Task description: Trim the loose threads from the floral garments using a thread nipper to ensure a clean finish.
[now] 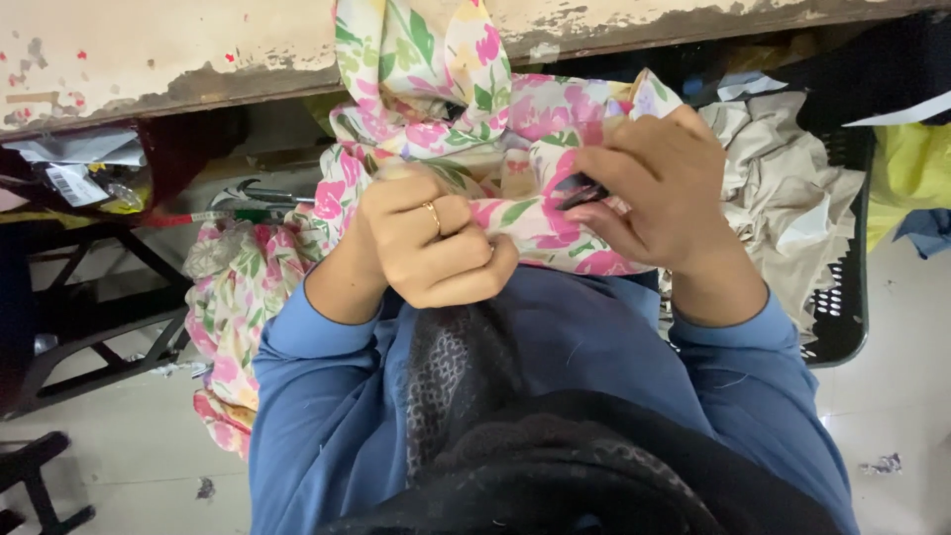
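A floral fabric (475,119) with pink flowers and green leaves on cream hangs from the table edge down into my lap. My left hand (431,243), with a gold ring on one finger, is closed in a fist around a fold of this fabric. My right hand (649,188) pinches the fabric just to the right and also holds a small dark tool (582,193) between the fingers; what kind of tool it is cannot be told. Both blue sleeves reach up from the bottom of the view.
A worn, chipped table edge (198,84) runs across the top. A black plastic crate (842,297) with beige cloth (783,188) stands at the right, yellow cloth (906,168) beyond it. A dark metal frame (99,327) stands at the left. More floral fabric (233,307) hangs at the left.
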